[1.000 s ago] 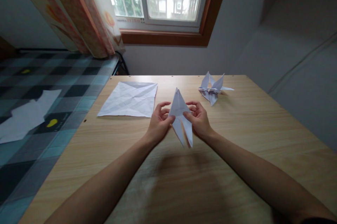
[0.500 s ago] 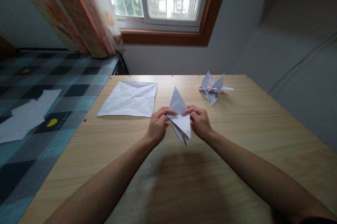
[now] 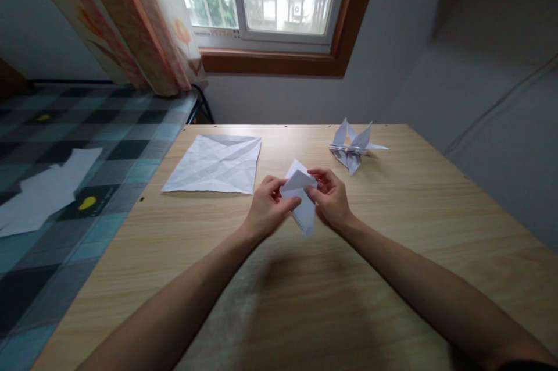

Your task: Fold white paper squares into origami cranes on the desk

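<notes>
A small folded white paper piece (image 3: 301, 196) is held just above the wooden table (image 3: 392, 243), near its middle. My left hand (image 3: 268, 208) pinches its left side with thumb and fingers closed on it. On the right side, my right hand (image 3: 331, 199) grips the same piece. The paper's upper point is folded down, so it looks short and compact. Its lower tip points toward me.
A creased, unfolded white sheet (image 3: 213, 164) lies flat at the table's back left. A finished paper crane (image 3: 353, 147) stands at the back right. To the left is a bed with a checked cover (image 3: 65, 144) and loose white sheets (image 3: 43, 191). A curtain (image 3: 139, 22) hangs by the window.
The tall upper point of the folded paper has come down toward me, and the piece is now much shorter. Both hands stayed in place, with fingers shifting on it.
</notes>
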Demonstrator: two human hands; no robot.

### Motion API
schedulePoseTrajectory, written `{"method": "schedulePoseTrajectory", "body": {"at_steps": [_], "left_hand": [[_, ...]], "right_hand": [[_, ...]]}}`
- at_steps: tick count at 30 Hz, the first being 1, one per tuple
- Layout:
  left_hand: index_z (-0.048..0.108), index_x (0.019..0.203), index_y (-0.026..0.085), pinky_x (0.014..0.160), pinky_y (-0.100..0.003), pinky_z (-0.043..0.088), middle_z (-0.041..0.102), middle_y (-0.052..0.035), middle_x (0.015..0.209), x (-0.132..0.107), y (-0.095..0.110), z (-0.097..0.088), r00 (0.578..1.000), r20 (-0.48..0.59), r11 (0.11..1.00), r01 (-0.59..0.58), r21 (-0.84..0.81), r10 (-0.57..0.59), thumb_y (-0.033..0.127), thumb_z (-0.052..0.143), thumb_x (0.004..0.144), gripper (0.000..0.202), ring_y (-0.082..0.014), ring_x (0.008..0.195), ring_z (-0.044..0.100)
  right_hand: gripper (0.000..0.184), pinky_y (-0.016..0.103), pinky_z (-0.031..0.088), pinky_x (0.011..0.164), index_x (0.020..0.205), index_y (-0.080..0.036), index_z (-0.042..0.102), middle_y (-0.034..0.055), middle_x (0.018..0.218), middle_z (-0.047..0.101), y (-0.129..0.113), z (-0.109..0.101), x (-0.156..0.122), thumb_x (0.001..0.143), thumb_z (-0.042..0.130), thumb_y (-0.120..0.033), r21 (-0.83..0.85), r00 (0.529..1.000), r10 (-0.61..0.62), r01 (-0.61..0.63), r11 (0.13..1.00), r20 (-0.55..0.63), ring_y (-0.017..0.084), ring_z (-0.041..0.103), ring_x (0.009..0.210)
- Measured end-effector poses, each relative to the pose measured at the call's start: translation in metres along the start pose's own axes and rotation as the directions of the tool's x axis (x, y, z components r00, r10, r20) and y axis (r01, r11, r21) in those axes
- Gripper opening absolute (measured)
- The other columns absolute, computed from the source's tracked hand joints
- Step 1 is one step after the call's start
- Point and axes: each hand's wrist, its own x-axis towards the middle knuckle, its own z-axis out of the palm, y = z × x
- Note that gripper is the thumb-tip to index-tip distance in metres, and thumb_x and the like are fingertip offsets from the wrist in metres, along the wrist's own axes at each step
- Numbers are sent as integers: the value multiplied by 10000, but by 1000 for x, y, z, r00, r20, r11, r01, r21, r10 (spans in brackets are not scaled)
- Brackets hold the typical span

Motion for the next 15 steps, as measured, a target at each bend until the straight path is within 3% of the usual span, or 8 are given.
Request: {"method": "schedulePoseTrajectory", "body": {"at_steps": [3, 7, 12, 15], "left_hand": [[705, 718, 180, 663, -265, 464, 586, -49, 971, 0, 0, -2, 992, -93, 991, -81, 105, 91, 261, 782, 672, 121, -164, 839, 567], [611, 766, 175, 642, -258, 466, 635, -13, 790, 2, -3, -2, 997, -78, 986, -25, -165, 13, 330, 746, 753, 206, -140, 703, 589], [506, 880, 194, 557, -227, 455, 640, 34, 654, 6, -4, -2, 995, -72, 933, 38, -358, -68, 447, 760, 752, 380, -112, 551, 581], [477, 910, 203, 556, -236, 472, 668, 28, 679, 7, -2, -3, 987, -138, 926, 21, -378, -79, 466, 761, 746, 420, -118, 545, 602]], "right_hand": [[360, 285, 519, 681, 984, -238, 598, 6, 869, 655, -4, 0, -2, 686, 779, -329, -11, 1000, 4, -4, 1000, 9, 160, 636, 765], [379, 287, 501, 658, 1030, -238, 615, 26, 903, 640, -5, -3, -4, 732, 748, -431, -77, 998, 41, -36, 996, 55, 167, 602, 764], [612, 337, 527, 802, 1161, -265, 591, 54, 1115, 638, -4, -5, -1, 620, 839, -410, -34, 995, 21, -18, 999, 96, 212, 613, 971], [436, 320, 530, 728, 1019, -216, 649, 35, 957, 691, -3, -6, -1, 670, 807, -425, -3, 967, 145, -148, 989, 208, 185, 642, 816]]}}
